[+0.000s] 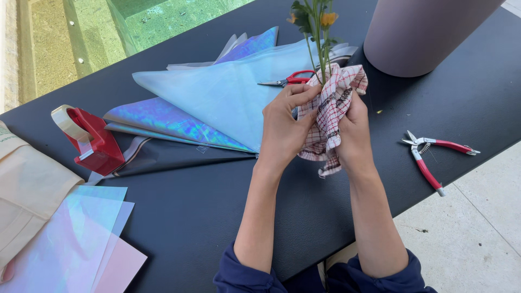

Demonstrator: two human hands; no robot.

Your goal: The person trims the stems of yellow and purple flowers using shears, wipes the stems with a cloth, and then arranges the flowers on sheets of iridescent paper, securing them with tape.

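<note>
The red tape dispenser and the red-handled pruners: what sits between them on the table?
Head view: both hands, left and right, wrapping a checked cloth around flower stems.

beige bag with printing, table's left edge

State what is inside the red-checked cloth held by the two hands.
Green flower stems with an orange bloom rise from the red-checked cloth. The stems' lower ends are covered by the cloth and both hands, left and right.

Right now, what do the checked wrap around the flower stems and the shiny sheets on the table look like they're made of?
Checked wrap: looks like soft woven cloth, matte; it creases and has frayed edges. Shiny sheets: probably thin plastic film, glossy and iridescent, with blue-violet shimmer and flat sharp edges.
</note>
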